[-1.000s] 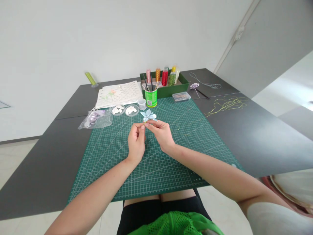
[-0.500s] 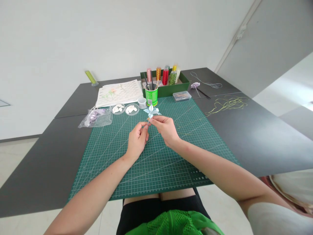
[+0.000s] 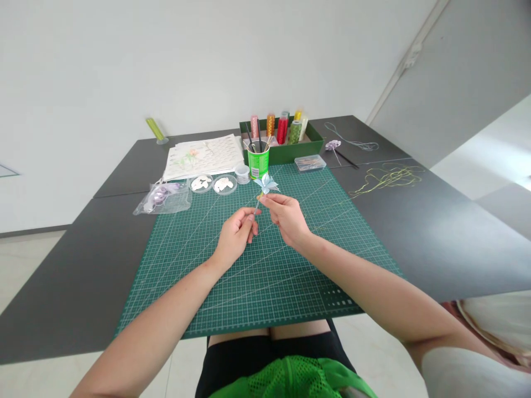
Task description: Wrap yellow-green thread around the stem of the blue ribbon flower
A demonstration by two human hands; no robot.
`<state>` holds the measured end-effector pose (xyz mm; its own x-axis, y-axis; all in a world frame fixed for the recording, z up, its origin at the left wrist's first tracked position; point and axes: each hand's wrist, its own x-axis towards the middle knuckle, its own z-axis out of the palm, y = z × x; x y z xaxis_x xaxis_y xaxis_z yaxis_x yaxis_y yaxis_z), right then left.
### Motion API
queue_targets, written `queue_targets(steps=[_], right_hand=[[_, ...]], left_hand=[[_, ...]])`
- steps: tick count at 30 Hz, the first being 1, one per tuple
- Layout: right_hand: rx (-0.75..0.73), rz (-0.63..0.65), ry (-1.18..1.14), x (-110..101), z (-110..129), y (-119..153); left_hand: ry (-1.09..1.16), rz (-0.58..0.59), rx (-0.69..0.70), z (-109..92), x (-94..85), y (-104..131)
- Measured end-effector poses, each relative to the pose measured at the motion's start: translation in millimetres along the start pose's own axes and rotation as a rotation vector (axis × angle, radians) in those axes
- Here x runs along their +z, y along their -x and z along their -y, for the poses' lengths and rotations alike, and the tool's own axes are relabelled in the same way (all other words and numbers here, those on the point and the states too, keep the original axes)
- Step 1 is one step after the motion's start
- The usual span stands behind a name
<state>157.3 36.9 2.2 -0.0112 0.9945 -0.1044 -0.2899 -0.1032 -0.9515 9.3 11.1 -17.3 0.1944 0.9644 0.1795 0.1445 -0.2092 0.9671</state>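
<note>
A pale blue artificial flower (image 3: 266, 183) on a thin stem is held up over the green cutting mat (image 3: 249, 287). My right hand (image 3: 287, 216) pinches it just beneath the petals, thumb and fingertips together. Lower down, the fingers of my left hand (image 3: 238, 235) close on the thin stem (image 3: 257, 207). Behind the flower stands a green can (image 3: 259, 163) with dark-handled tools and sticks in it. What lies under the right fingertips is hidden.
Two round dishes (image 3: 224, 185) of white pieces and a small clear jar (image 3: 241, 173) sit left of the can. Farther back are printed sheets (image 3: 203, 157), a green box (image 3: 305, 148) of thread spools, and a clear case (image 3: 310, 162). Loose yellow-green thread (image 3: 388, 178) lies right; a plastic bag (image 3: 164, 198) lies left.
The flower has shifted slightly right and turned, its petals now facing more upward. More of the stem shows between my hands, and the left fingers have loosened a little.
</note>
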Motion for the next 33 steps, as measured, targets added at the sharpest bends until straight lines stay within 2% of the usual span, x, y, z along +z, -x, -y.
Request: queue_targets(steps=[5,11,20,25,29,33], right_hand=[[0.014,0.013,-0.055,0,1,1],[0.027,0.003,-0.087,-1,1,-1],[0.006,0.002,-0.088,-2,0,-2],[0.011,-0.002,-0.097,-3,2,-4],[-0.033,-0.032,-0.109,-10,5,-12],[-0.072,-0.082,-0.105,-20,8,-21]], left_hand=[[0.008,0.003,0.001,-3,-2.5,0],[0.122,0.065,-0.053,2,-4.6,-1],[-0.011,0.06,0.024,3,-5.5,-2],[0.004,0.093,-0.041,6,-8.0,-2],[-0.049,0.04,-0.045,6,-14.0,-5],[-0.195,-0.079,0.025,1,-23.8,-15]])
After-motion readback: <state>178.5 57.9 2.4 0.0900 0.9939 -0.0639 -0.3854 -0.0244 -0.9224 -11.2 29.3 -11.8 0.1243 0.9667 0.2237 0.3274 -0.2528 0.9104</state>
